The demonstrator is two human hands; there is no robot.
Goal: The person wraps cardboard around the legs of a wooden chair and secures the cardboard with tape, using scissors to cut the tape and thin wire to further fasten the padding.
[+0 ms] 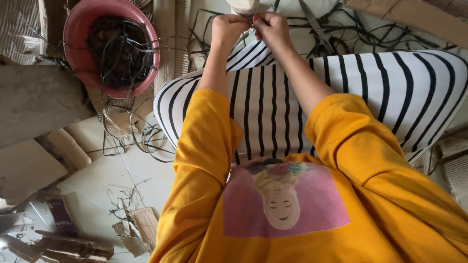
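Both my hands are raised together over my striped lap (370,83). My left hand (229,27) and my right hand (272,28) touch at the fingertips and pinch a small thin piece (251,32) between them; what it is stays unclear. Just above the fingers, a pale rounded object (243,6) is cut off by the top edge. Orange sleeves cover both arms to the elbow.
A red basin (73,29) with dark thin strips stands at the upper left. Scissors (317,27) lie among loose dark strips (380,34) beyond my right hand. Corrugated cardboard pieces (146,224) and scraps litter the floor on the left and at the right edge.
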